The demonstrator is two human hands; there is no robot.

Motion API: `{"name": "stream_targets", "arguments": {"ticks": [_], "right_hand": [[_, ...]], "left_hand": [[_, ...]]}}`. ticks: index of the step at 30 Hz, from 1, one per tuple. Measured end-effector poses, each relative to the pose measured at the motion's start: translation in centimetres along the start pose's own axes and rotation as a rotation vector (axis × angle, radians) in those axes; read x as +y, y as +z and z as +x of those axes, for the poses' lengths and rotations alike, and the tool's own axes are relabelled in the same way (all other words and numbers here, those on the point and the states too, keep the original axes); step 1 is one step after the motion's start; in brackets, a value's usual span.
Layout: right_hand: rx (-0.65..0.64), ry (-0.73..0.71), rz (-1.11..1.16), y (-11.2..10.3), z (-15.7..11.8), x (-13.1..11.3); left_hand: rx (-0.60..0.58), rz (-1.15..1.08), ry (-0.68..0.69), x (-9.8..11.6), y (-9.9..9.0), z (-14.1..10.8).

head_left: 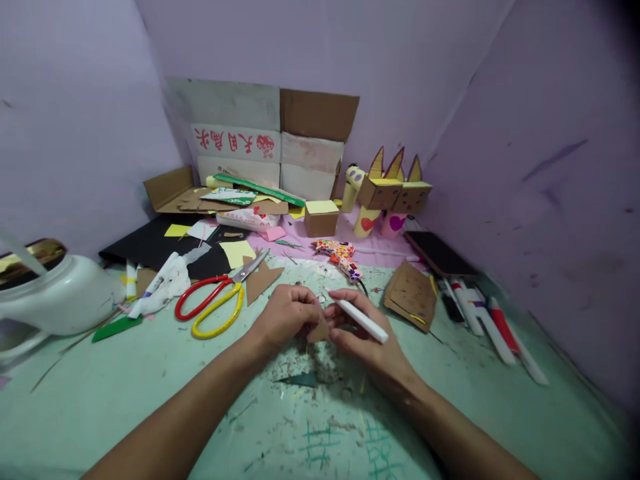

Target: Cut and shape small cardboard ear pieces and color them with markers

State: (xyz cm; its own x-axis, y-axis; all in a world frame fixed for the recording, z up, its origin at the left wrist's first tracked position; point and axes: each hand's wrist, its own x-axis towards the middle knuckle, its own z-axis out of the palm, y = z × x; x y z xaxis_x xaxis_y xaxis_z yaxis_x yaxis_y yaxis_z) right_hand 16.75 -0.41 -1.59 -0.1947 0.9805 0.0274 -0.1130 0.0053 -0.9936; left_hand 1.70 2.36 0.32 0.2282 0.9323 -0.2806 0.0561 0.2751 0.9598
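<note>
In the head view, my left hand (290,313) pinches a small piece of brown cardboard (319,330) in the middle of the table. My right hand (367,337) is close beside it, closed around a white marker pen (363,320) that slants across the fingers. The thumb and fingers of both hands nearly meet at the cardboard, so part of it is hidden. Scissors (227,293) with one red and one yellow handle lie to the left of my left hand. Near their blades is a cut cardboard scrap (263,280). A patterned glue gun (343,257) lies just beyond my hands.
A white watering can (65,300) stands at the left edge. Behind are a cardboard box (280,143), a small cardboard cube (321,219) and eared paper figures (383,193). Several markers (480,313), a dark tablet-like slab (440,253) and a cardboard piece (410,297) lie right.
</note>
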Motion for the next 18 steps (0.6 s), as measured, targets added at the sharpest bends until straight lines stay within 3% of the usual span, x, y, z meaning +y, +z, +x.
{"name": "stream_targets", "arguments": {"ticks": [4,8,15,18], "right_hand": [[-0.02,0.042,0.017,0.7,0.0,0.0],[0.071,0.06,0.084,0.3,0.0,0.3],[0.103,0.08,0.172,0.2,0.1,0.4],[0.2,0.015,0.106,-0.6,0.2,-0.3]], "left_hand": [[-0.002,-0.022,0.032,0.3,0.7,-0.5],[-0.043,-0.076,0.045,0.6,1.4,-1.0],[0.037,-0.118,0.039,-0.9,2.0,-0.6],[0.072,-0.119,0.014,-1.2,2.1,-0.6]]}}
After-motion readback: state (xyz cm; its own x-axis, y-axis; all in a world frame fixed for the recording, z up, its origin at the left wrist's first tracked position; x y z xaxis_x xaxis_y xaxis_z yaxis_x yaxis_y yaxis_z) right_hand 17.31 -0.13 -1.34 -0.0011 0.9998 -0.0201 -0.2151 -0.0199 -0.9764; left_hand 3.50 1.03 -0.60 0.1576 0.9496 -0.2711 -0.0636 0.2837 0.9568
